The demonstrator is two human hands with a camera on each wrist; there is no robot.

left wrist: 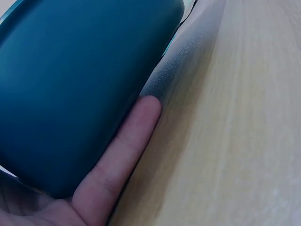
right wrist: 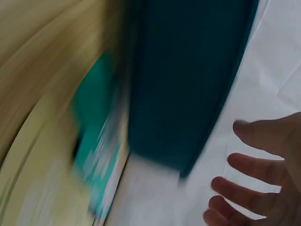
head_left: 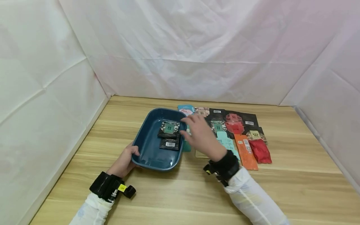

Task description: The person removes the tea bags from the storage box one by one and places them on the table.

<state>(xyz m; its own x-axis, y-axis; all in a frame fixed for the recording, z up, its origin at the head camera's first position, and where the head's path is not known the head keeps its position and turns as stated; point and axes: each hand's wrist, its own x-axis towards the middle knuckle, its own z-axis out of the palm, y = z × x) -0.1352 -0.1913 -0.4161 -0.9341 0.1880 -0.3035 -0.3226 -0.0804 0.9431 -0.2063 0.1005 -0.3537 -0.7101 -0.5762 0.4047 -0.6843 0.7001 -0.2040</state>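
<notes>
A dark blue rectangular tray (head_left: 149, 145) is tilted in the head view, with its near left corner in my left hand (head_left: 125, 161). The thumb lies over the rim; in the left wrist view, a finger (left wrist: 117, 160) stretches along the tray's underside, close above the wood. Inside the tray lie a black packet with a green label (head_left: 170, 127) and a black packet with a white barcode (head_left: 170, 143). My right hand (head_left: 203, 136) hovers by the tray's right rim, fingers spread and holding nothing. The right wrist view shows those fingers (right wrist: 254, 195) apart from the tray's outer wall (right wrist: 183, 84).
Right of the tray, several flat packets lie close together on the wooden table (head_left: 168, 200): an orange one (head_left: 247, 153), a red one (head_left: 261, 151), a mint green one (head_left: 226, 143) and black ones (head_left: 250, 118). White cloth walls (head_left: 197, 78) stand behind and at both sides.
</notes>
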